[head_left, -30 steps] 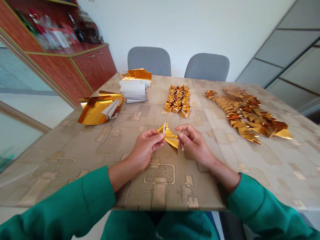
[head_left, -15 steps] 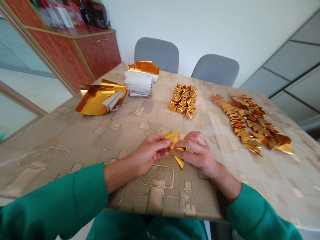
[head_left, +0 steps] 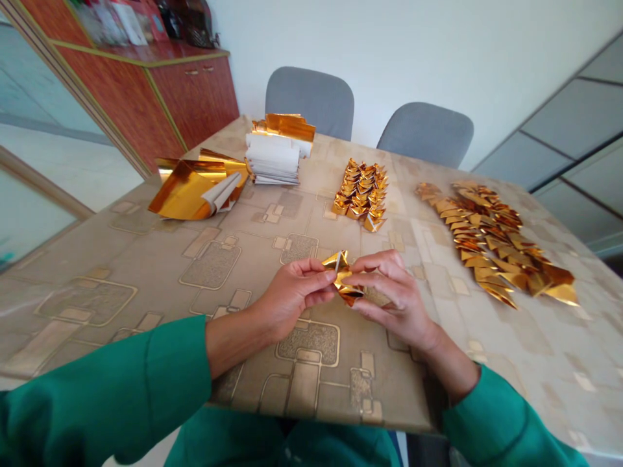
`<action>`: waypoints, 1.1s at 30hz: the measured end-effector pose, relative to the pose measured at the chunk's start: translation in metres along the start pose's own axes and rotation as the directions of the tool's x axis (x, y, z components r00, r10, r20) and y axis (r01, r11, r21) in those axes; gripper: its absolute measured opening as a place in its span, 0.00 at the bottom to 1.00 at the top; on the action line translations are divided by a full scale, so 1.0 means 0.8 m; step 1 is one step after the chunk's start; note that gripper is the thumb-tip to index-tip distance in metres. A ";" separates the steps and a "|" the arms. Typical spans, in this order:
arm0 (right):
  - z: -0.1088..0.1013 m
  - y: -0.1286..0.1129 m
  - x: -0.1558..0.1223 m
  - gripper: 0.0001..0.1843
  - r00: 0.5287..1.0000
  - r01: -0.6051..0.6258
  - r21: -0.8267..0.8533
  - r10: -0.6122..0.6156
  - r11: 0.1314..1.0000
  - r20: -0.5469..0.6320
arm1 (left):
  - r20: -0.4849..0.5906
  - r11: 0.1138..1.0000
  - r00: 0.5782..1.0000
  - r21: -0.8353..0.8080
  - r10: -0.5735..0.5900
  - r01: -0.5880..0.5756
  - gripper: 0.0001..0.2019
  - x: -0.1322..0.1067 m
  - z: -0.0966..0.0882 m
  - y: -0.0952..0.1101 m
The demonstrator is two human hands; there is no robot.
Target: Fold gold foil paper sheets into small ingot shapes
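Both hands pinch one small piece of folded gold foil paper (head_left: 342, 277) just above the table (head_left: 146, 285), near its front edge. My left hand (head_left: 292, 295) grips the piece's left side between thumb and fingers. My right hand (head_left: 392, 295) is closed on its right side, fingers curled over it, hiding part of the paper. Green sleeves cover both forearms.
A cluster of finished gold folded pieces (head_left: 361, 194) lies beyond the hands. A long row of flat gold triangles (head_left: 491, 237) runs along the right. Loose gold sheets (head_left: 195, 188) and a white-and-gold paper stack (head_left: 276, 152) sit at far left. Two grey chairs (head_left: 311, 97) stand behind the table.
The hands have drawn closer together and the gold piece has been folded more compact; its lower point no longer hangs down. The view shifted slightly.
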State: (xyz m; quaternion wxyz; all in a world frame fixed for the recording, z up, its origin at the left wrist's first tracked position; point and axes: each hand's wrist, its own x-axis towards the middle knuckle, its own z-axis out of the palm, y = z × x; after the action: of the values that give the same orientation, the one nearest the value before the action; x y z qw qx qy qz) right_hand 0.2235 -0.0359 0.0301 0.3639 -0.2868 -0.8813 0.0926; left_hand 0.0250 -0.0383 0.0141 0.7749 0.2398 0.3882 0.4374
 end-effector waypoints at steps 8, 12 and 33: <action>-0.008 0.004 0.001 0.06 0.995 0.099 -0.089 -0.098 0.991 0.018 | -0.037 0.999 0.999 -0.040 -0.027 0.026 0.11 0.003 -0.001 0.004; -0.002 0.000 0.001 0.05 0.998 -0.059 0.086 0.056 0.995 0.036 | -0.010 0.999 1.000 0.040 -0.010 0.010 0.14 0.002 -0.001 0.000; 0.024 -0.012 0.001 0.10 0.873 -0.459 0.242 0.485 0.855 -0.056 | 0.065 0.965 0.981 0.179 0.181 -0.190 0.14 -0.009 0.004 -0.011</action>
State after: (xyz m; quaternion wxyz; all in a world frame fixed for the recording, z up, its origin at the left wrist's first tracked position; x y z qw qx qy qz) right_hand 0.2056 -0.0425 0.0205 0.4095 -0.4570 -0.7456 0.2598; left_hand 0.0299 -0.0487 0.0127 0.7141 0.3561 0.3842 0.4643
